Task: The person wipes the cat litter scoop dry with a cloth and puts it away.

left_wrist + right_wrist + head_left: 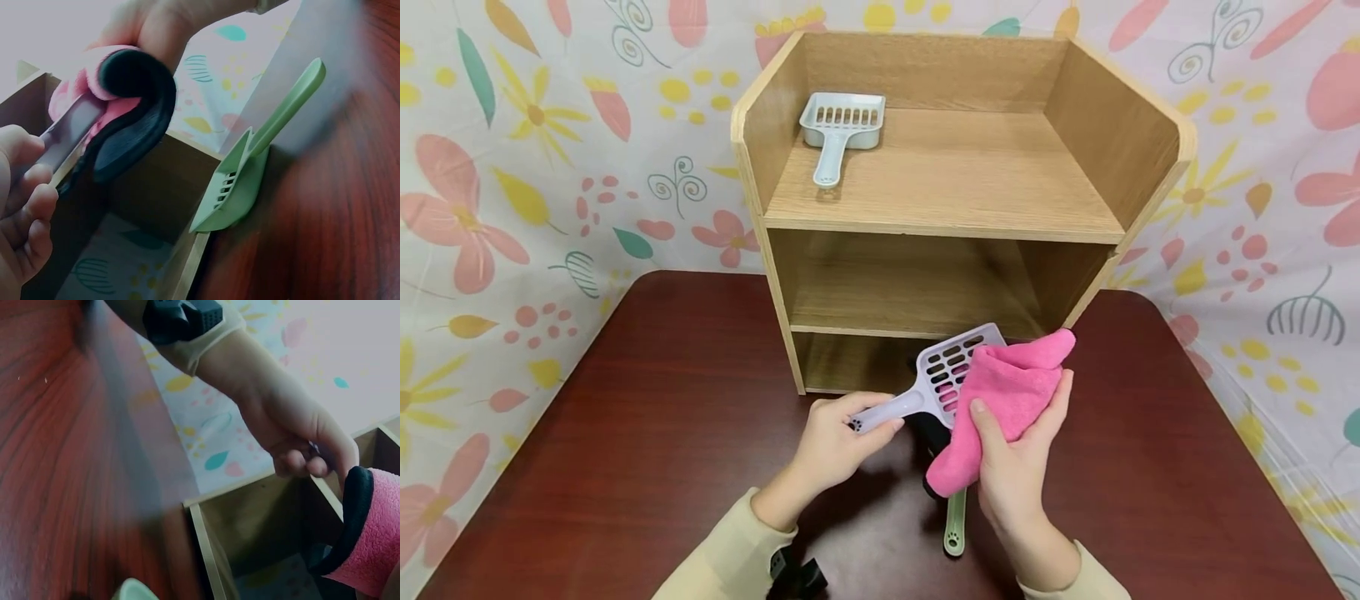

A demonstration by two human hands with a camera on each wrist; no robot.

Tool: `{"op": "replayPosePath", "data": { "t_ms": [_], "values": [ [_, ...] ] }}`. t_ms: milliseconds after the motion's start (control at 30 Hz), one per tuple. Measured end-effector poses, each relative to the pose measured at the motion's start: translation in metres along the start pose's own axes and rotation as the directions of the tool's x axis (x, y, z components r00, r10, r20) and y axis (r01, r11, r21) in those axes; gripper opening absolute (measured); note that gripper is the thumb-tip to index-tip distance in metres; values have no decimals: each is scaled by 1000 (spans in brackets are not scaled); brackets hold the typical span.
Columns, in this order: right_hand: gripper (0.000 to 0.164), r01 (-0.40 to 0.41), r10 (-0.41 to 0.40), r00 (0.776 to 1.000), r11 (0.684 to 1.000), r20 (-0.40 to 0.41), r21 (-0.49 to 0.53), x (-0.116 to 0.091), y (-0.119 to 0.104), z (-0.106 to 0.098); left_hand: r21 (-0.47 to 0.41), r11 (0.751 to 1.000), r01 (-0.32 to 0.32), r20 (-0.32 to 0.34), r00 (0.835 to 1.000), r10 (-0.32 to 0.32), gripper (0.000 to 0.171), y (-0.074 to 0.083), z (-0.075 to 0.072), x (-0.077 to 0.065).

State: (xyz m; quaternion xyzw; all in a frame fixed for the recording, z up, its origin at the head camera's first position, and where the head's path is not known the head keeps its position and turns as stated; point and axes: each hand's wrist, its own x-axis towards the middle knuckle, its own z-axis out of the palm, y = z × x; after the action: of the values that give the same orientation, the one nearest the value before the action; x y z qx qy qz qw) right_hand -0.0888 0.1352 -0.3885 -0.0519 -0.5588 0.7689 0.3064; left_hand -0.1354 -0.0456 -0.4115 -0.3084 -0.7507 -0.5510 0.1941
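My left hand (831,442) grips the handle of a pale purple litter scoop (901,407), its slotted head pointing up and to the right. My right hand (1018,475) holds a pink cloth (1011,387) against the right side of that head, thumb on the near face. In the left wrist view the cloth shows a black side (134,150) and folds round the scoop's edge. Below the hands lies a green litter scoop (240,187) on the table; in the head view only its handle (955,529) shows, the rest hidden behind cloth and hand.
A wooden shelf unit (940,229) stands at the back of the dark red table (625,450). On its top board, at the left, sits a light blue litter scoop (832,160) with a matching tray. Patterned fabric (535,208) hangs behind and at both sides.
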Motion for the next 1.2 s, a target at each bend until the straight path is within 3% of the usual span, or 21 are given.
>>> {"op": "replayPosePath", "data": {
  "t_ms": [167,367,567,667,767,833,933,1067,1200],
  "values": [
    [95,15,-15,1000,998,0,-58,3,-1,-7,37,999,12,37,999,-14,19,0,-5,2],
    [90,72,-71,997,990,16,-123,11,-8,-19,35,996,77,117,990,-80,18,0,-17,5],
    [85,60,-36,993,973,113,-221,22,-18,-31,-19,986,168,219,963,-160,17,-1,-30,10],
    [84,93,-23,978,936,205,-339,28,-23,-38,-51,969,240,266,939,-219,17,-1,-35,12],
    [83,245,-88,928,875,361,-417,35,-25,-45,-79,952,295,305,917,-258,18,-2,-38,13],
    [82,368,-154,873,830,462,-419,38,-26,-48,-86,946,312,323,907,-269,17,-2,-39,14],
    [78,470,-186,800,786,571,-402,43,-28,-51,-88,944,319,337,901,-273,17,-3,-39,14],
    [68,526,-107,751,693,652,-492,47,-32,-56,-68,954,293,332,908,-255,17,-4,-38,14],
    [57,630,-44,677,551,735,-547,49,-39,-56,-46,967,251,340,914,-221,16,-4,-37,13]
  ]
}}
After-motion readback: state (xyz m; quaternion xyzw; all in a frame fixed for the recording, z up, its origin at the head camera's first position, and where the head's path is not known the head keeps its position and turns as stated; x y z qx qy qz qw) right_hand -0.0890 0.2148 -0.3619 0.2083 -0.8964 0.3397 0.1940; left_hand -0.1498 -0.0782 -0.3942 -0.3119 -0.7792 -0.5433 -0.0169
